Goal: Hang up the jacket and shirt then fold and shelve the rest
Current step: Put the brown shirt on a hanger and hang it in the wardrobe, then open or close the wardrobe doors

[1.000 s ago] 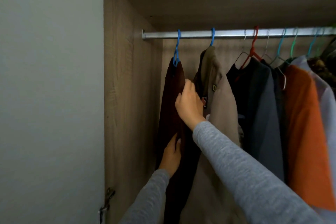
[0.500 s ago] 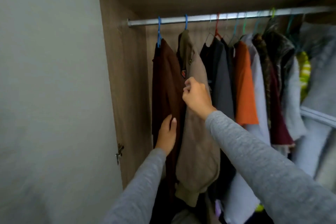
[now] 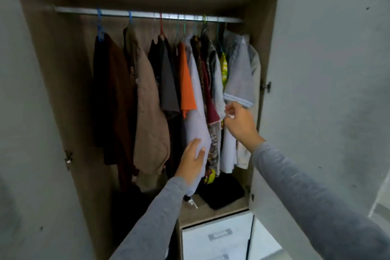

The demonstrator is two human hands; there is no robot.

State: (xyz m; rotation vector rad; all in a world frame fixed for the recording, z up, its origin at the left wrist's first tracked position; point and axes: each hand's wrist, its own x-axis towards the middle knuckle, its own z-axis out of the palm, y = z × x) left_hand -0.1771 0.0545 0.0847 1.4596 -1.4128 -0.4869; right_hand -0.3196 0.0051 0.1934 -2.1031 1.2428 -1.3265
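The open wardrobe has a metal rail [image 3: 147, 15] full of hung clothes. At its left end hang a dark brown jacket [image 3: 111, 91] and a tan shirt [image 3: 147, 112], each on a blue hanger. My left hand [image 3: 191, 160] lies flat with straight fingers on a pale lavender shirt [image 3: 196, 120] near the middle. My right hand [image 3: 238, 122] is further right, under the sleeve of a grey polo shirt [image 3: 240, 78]. Its fingertips are curled and pinch the edge of a pale grey sleeve [image 3: 219, 95].
An orange shirt [image 3: 187, 88] and dark tops hang between the tan shirt and the lavender one. A folded black garment [image 3: 221, 194] lies on the wardrobe floor. White drawers [image 3: 217, 236] sit below. Grey doors stand open at left [image 3: 21, 112] and right [image 3: 327, 91].
I have stepped back, so the whole wardrobe shows. Both hands left the brown jacket and tan shirt and moved right, the left to the lavender shirt, the right to the pale grey sleeve.
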